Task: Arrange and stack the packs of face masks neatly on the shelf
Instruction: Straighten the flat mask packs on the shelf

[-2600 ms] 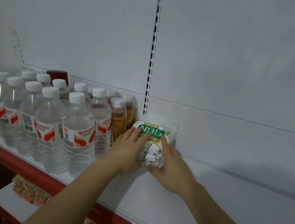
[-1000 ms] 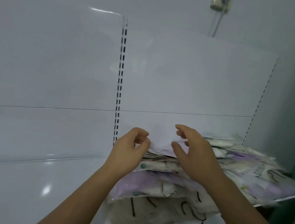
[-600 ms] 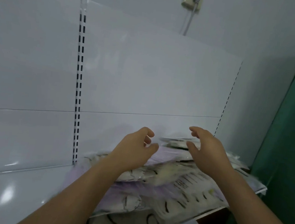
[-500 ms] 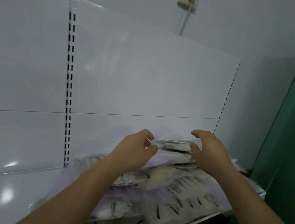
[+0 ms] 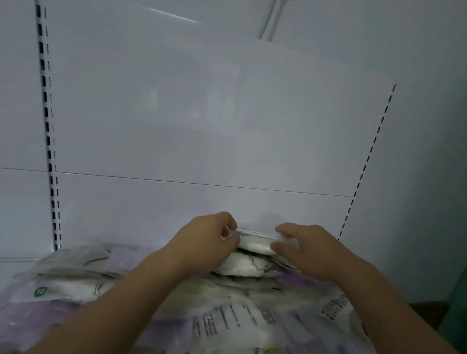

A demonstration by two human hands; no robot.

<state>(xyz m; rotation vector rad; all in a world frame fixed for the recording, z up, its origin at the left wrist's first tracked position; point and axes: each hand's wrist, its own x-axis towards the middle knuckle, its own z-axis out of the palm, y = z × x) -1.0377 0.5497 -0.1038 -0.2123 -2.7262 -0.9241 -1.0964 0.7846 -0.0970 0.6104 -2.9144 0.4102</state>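
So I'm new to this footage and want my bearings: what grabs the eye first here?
Two bare hands meet mid-frame, the left hand and right hand pinching the ends of a white mask pack at the back of the shelf. It tops a messy heap of mask packs spreading across the foreground. Above, a cable hangs from a wall socket.

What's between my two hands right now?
A white mask pack, pinched at its ends by the left hand and right hand, atop the pile. Head view.
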